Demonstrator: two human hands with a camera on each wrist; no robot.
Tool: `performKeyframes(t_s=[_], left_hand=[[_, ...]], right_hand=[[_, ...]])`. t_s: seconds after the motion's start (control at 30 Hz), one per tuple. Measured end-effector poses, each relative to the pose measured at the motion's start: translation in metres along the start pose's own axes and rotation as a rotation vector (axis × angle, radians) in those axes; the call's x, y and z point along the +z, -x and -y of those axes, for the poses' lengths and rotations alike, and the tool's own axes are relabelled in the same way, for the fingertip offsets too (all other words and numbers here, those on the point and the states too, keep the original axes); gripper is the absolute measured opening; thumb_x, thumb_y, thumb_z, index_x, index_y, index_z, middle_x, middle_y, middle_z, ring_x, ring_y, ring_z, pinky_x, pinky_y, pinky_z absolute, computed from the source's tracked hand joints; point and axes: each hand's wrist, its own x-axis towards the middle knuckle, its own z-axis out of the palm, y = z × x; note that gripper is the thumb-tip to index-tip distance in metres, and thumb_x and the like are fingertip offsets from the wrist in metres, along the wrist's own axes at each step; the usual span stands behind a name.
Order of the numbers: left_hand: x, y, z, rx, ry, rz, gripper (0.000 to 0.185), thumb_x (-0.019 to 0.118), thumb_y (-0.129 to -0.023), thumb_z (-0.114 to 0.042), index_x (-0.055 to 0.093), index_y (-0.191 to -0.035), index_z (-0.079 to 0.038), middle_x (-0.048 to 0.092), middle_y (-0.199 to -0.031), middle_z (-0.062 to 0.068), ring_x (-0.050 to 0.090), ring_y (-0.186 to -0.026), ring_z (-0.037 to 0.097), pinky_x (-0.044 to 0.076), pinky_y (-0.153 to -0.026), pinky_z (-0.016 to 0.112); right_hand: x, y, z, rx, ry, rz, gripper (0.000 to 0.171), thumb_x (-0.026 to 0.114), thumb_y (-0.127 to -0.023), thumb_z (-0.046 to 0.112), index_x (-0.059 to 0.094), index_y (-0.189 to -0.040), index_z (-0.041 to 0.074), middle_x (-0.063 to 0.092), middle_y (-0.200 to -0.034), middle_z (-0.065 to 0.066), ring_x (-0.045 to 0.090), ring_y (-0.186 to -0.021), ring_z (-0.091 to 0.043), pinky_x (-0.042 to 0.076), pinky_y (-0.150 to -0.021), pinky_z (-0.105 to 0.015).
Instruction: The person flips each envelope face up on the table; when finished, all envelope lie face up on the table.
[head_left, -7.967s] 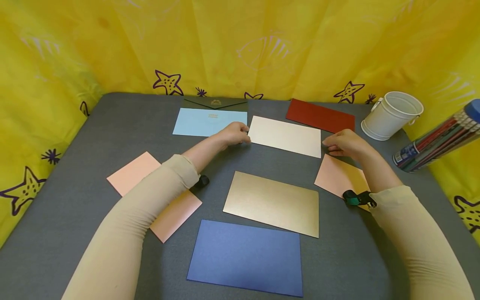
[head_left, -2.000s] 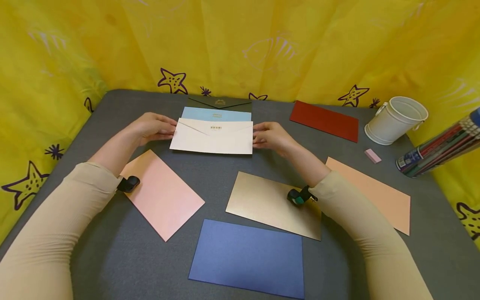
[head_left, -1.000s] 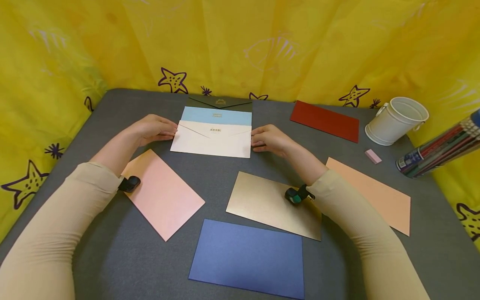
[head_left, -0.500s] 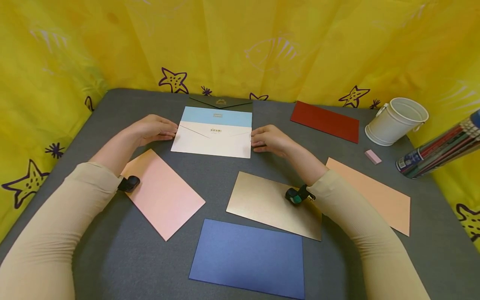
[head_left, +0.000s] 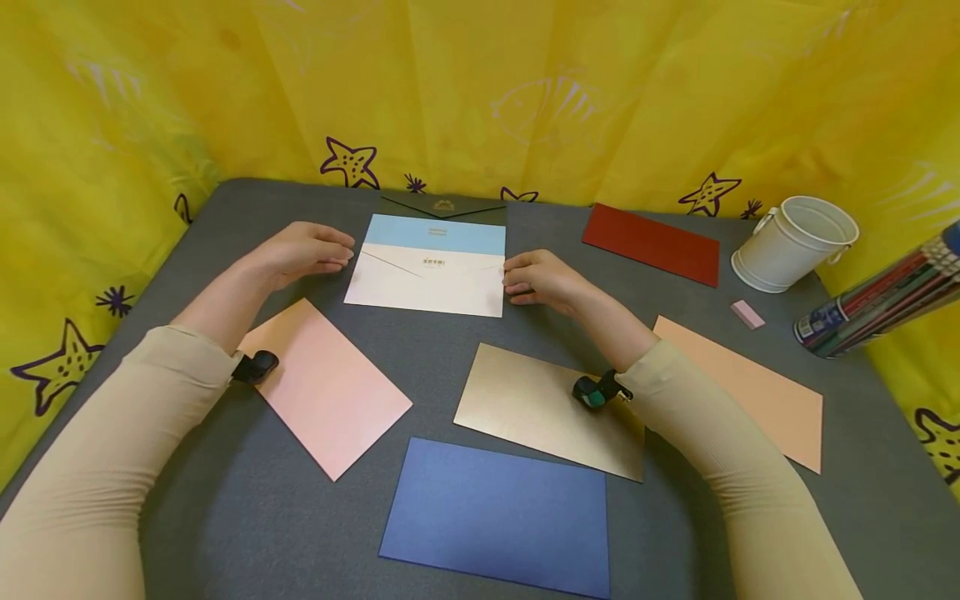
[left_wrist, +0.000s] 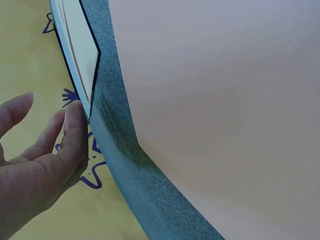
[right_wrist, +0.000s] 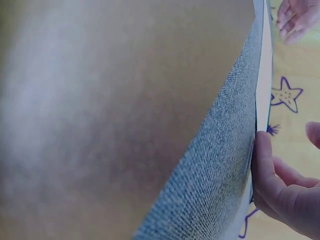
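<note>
Head view: cream envelope [head_left: 425,283] lies crosswise (flap point facing the person).

Both arms wear long, snug beige sleeves [head_left: 112,467] with fine ribs. A small black camera [head_left: 255,366] sits at the left wrist, and a black and green one [head_left: 596,390] at the right wrist
</note>
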Motion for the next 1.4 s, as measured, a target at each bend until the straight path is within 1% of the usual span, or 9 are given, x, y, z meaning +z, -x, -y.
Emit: performKeyframes(t_s=[0.07, 0.2, 0.23, 0.3, 0.4, 0.47, 0.53, 0.73, 1.4], left_hand=[[0.002, 0.000, -0.002, 0.017, 0.005, -0.001, 0.055, 0.047, -0.105, -0.021, 0.033, -0.150, 0.006, 0.035, -0.154, 0.026, 0.049, -0.129, 0.028, 0.049, -0.108, 0.025], [0.006, -0.001, -0.005, 0.052, 0.028, 0.004, 0.053, 0.047, -0.104, -0.018, 0.033, -0.150, 0.006, 0.034, -0.155, 0.026, 0.054, -0.121, 0.019, 0.052, -0.092, 0.012], [0.007, -0.002, -0.006, 0.058, 0.031, 0.006, 0.053, 0.047, -0.104, -0.017, 0.033, -0.150, 0.006, 0.034, -0.155, 0.026, 0.054, -0.121, 0.019, 0.052, -0.092, 0.012], [0.010, -0.002, -0.008, 0.068, 0.039, 0.013, 0.053, 0.047, -0.105, -0.016, 0.032, -0.151, 0.005, 0.033, -0.156, 0.025, 0.052, -0.127, 0.023, 0.052, -0.101, 0.018], [0.014, -0.001, -0.013, 0.076, 0.045, 0.023, 0.053, 0.046, -0.105, -0.017, 0.031, -0.152, 0.004, 0.031, -0.157, 0.025, 0.045, -0.137, 0.033, 0.044, -0.115, 0.036], [0.017, -0.001, -0.016, 0.085, 0.052, 0.028, 0.053, 0.046, -0.105, -0.016, 0.031, -0.151, 0.005, 0.032, -0.157, 0.025, 0.042, -0.140, 0.036, 0.038, -0.119, 0.044], [0.020, 0.000, -0.018, 0.096, 0.060, 0.036, 0.053, 0.046, -0.105, -0.015, 0.031, -0.151, 0.006, 0.032, -0.156, 0.026, 0.041, -0.141, 0.038, 0.036, -0.120, 0.047], [0.027, -0.001, -0.022, 0.111, 0.096, 0.065, 0.053, 0.047, -0.104, -0.015, 0.031, -0.151, 0.006, 0.030, -0.158, 0.025, 0.038, -0.143, 0.040, 0.035, -0.121, 0.048], [0.040, 0.004, -0.031, 0.151, 0.093, 0.103, 0.052, 0.050, -0.102, -0.012, 0.036, -0.148, 0.006, 0.031, -0.157, 0.024, 0.039, -0.142, 0.040, 0.035, -0.120, 0.050]], right_hand=[[0.000, 0.001, 0.000, -0.002, 0.001, 0.001, 0.046, 0.045, -0.104, 0.009, 0.039, -0.147, -0.005, 0.046, -0.140, -0.022, 0.054, -0.108, -0.024, 0.046, -0.113, -0.046], [-0.002, 0.002, 0.001, -0.005, 0.001, -0.008, 0.046, 0.046, -0.103, 0.009, 0.039, -0.147, -0.004, 0.046, -0.140, -0.021, 0.053, -0.107, -0.024, 0.047, -0.112, -0.046], [-0.003, 0.002, 0.001, -0.006, 0.002, -0.010, 0.047, 0.046, -0.103, 0.010, 0.039, -0.147, -0.004, 0.046, -0.140, -0.021, 0.053, -0.107, -0.024, 0.047, -0.112, -0.045], [-0.005, 0.002, 0.001, -0.008, 0.000, -0.015, 0.047, 0.047, -0.102, 0.009, 0.039, -0.146, -0.004, 0.046, -0.141, -0.021, 0.053, -0.109, -0.026, 0.047, -0.112, -0.046], [-0.007, 0.003, 0.001, -0.011, -0.014, -0.018, 0.047, 0.048, -0.102, 0.009, 0.039, -0.147, -0.004, 0.045, -0.142, -0.022, 0.052, -0.114, -0.028, 0.046, -0.113, -0.047], [-0.009, 0.004, 0.001, -0.015, -0.020, -0.020, 0.048, 0.048, -0.102, 0.009, 0.038, -0.147, -0.004, 0.044, -0.144, -0.023, 0.052, -0.117, -0.030, 0.045, -0.114, -0.047], [-0.011, 0.005, 0.001, -0.021, -0.019, -0.022, 0.048, 0.048, -0.102, 0.009, 0.038, -0.147, -0.004, 0.044, -0.145, -0.023, 0.052, -0.118, -0.031, 0.045, -0.113, -0.048], [-0.015, 0.007, 0.001, -0.030, -0.012, -0.031, 0.047, 0.048, -0.102, 0.009, 0.039, -0.147, -0.004, 0.044, -0.147, -0.021, 0.052, -0.119, -0.031, 0.045, -0.113, -0.047], [-0.016, 0.009, -0.002, -0.053, 0.020, -0.014, 0.045, 0.048, -0.102, 0.010, 0.042, -0.145, -0.004, 0.045, -0.145, -0.021, 0.053, -0.115, -0.029, 0.046, -0.113, -0.047]])
